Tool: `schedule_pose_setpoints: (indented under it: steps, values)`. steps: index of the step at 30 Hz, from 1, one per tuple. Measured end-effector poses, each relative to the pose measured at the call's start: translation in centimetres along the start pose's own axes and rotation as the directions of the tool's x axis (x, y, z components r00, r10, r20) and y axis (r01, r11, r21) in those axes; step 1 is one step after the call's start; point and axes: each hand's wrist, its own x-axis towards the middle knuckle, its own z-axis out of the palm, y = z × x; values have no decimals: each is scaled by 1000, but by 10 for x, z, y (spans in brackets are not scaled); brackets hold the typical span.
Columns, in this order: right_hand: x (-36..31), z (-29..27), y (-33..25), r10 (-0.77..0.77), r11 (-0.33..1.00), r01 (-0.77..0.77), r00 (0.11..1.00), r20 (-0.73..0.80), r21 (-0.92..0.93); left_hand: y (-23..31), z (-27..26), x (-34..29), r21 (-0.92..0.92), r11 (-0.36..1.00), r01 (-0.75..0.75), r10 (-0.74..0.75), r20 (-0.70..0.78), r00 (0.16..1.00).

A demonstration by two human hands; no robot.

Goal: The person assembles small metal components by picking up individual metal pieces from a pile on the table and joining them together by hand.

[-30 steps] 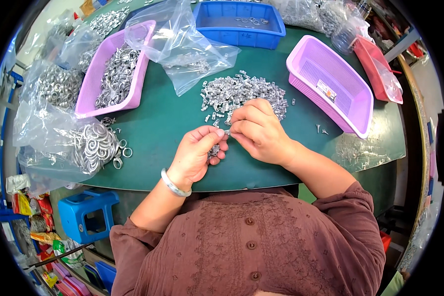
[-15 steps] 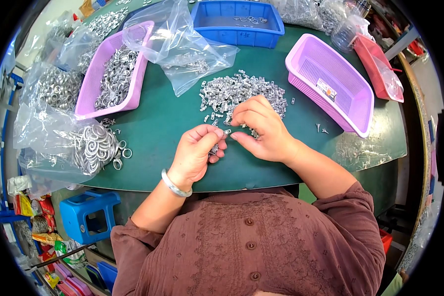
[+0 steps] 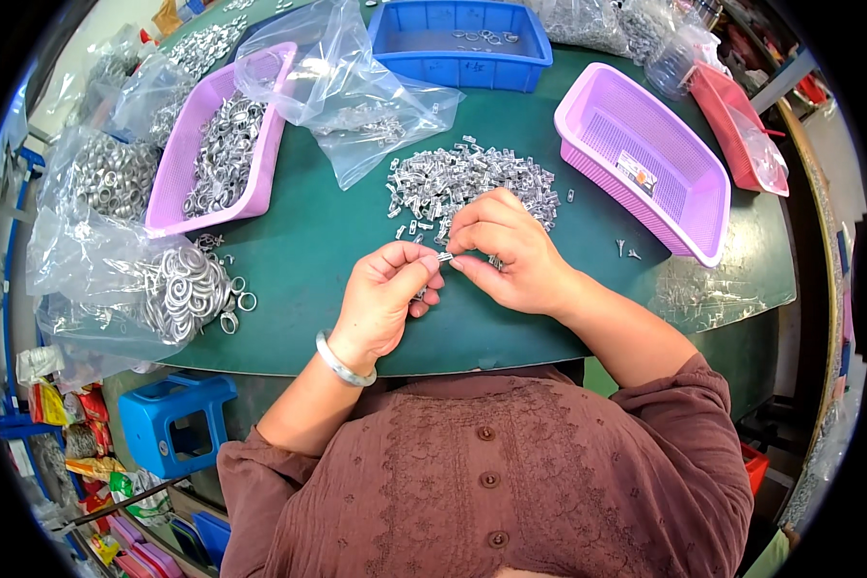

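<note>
My left hand (image 3: 387,294) pinches a small silver metal clip (image 3: 444,257) between thumb and forefinger. More small metal pieces show partly under its curled fingers. My right hand (image 3: 511,252) comes in from the right, its thumb and fingertips closed on the other end of the same clip. Just beyond both hands lies a loose pile of similar small metal clips (image 3: 472,181) on the green tabletop (image 3: 308,260). Part of the pile is hidden behind my right hand.
At left stand a pink basket (image 3: 273,144) of metal rings and a clear bag (image 3: 96,308) spilling larger rings (image 3: 185,294). A blue tray (image 3: 453,69) sits at the back, near a clear bag (image 3: 356,106). Another pink basket (image 3: 588,154) stands at right, beside a red basket (image 3: 727,111).
My right fingertips have closed in on the clip at my left fingertips, which now seems turned slightly. My left hand has hardly moved.
</note>
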Motion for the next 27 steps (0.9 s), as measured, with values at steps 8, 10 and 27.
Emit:
schedule_pose_setpoints:
  steps: [8,10,27]
  values:
    - [2,-1,-5,-41,999,41,999,6,-31,1,5,-3,-130,990,47,-46,15,999]
    - [2,-3,-5,-91,996,91,996,2,-4,5,3,-2,-144,988,53,-49,33,998]
    - [12,-6,6,-257,948,243,965,-48,-206,214,-40,96,-105,919,-380,325,-344,881]
